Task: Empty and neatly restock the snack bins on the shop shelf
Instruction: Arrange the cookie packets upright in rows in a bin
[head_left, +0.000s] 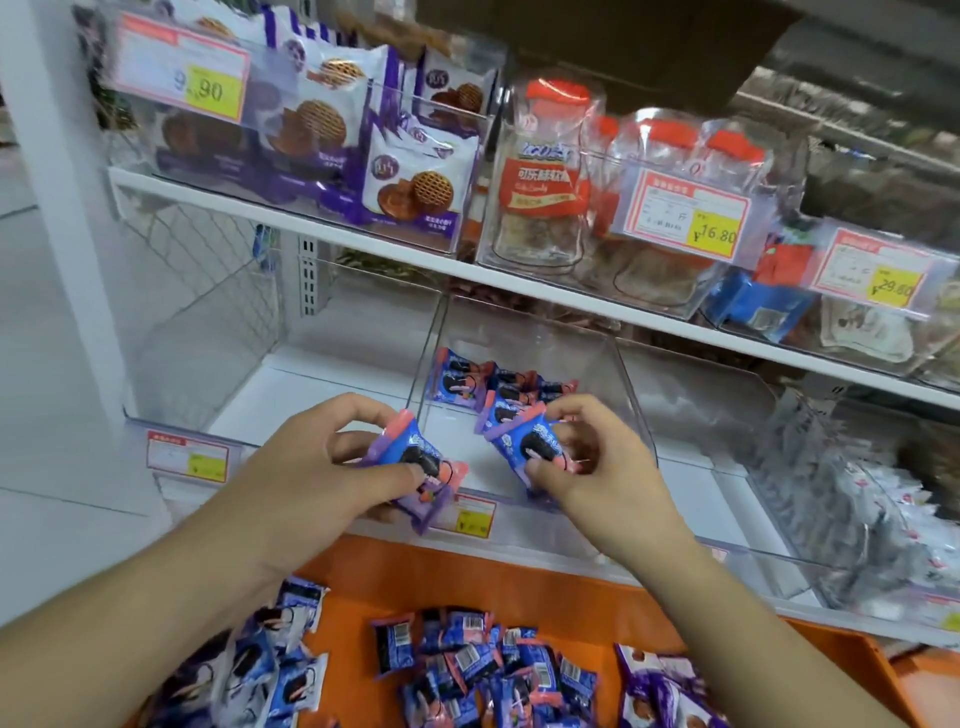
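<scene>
Snack packets are going back in: the left hand (332, 467) pinches one blue packet (410, 462), the right hand (587, 467) another (524, 441), both just before the clear bin (597, 358). Restocking looks barely begun; next, lay them flat beside the few packets beyond the hands (493, 389).

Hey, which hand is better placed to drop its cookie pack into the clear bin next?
Right, probably. The right hand holds its blue pack above the clear bin, close to the packs already inside. The left hand holds its pack outside the bin's left wall.
</scene>
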